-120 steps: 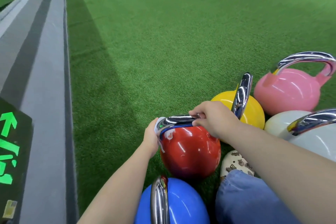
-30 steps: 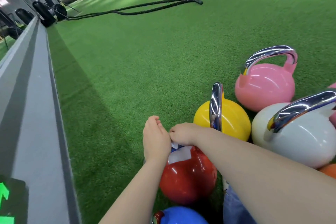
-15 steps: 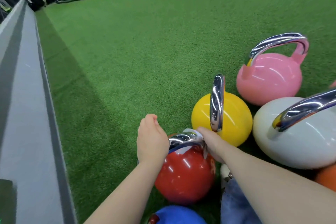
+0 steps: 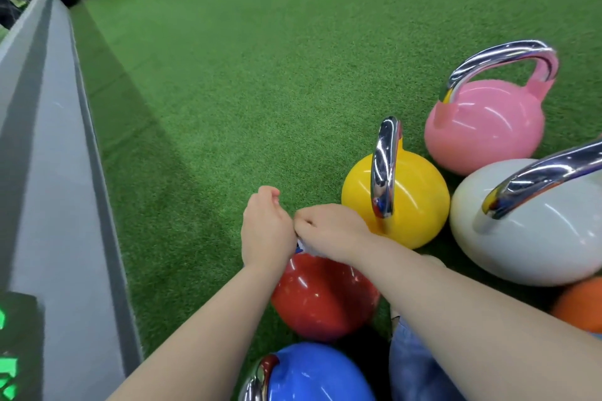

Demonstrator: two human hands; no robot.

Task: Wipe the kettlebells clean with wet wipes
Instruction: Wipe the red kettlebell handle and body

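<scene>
Red kettlebell (image 4: 322,299) sits on turf (image 4: 260,91) directly below both hands, blue one (image 4: 312,374) nearer, yellow (image 4: 413,202), white (image 4: 527,231) and pink (image 4: 485,130) beyond to the right. Both hands meet over the red bell's top, hiding its handle. Right hand (image 4: 329,231) has fingers curled under, apparently gripping a wipe (image 4: 303,246); only a white scrap shows between the hands. Left hand (image 4: 265,231) fingers loosely curled; whether they close on the handle cannot be told. Judgement: left steadies the bell while right rubs the handle. Bells are clustered close, likely so each is within reach in turn.
</scene>
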